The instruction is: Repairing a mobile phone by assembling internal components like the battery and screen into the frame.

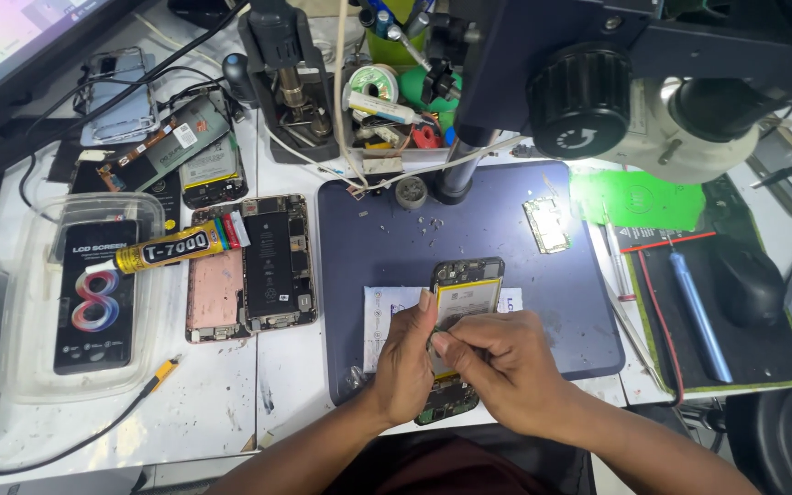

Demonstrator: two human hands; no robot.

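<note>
Cluttered white workbench (213, 412) seen from above, with a dark blue work mat (368, 247) at its centre. On the near part of the mat lies an opened phone (466, 284), back cover off, its yellowish battery showing, resting over a white paper sheet (385, 307). Both hands meet over the phone's middle. The left hand (405, 362) is curled, fingers pressed against the phone's left edge. The right hand (497, 357) has fingertips bunched together in a pinch on something small at the battery; what it pinches cannot be made out. Far right, a microscope head (634, 101) hangs over the mat. To the left lie another opened phone (249, 266), a yellow glue tube (171, 247) and a clear plastic tray (20, 302). A small circuit board (545, 225) sits on the mat's right part.
</note>
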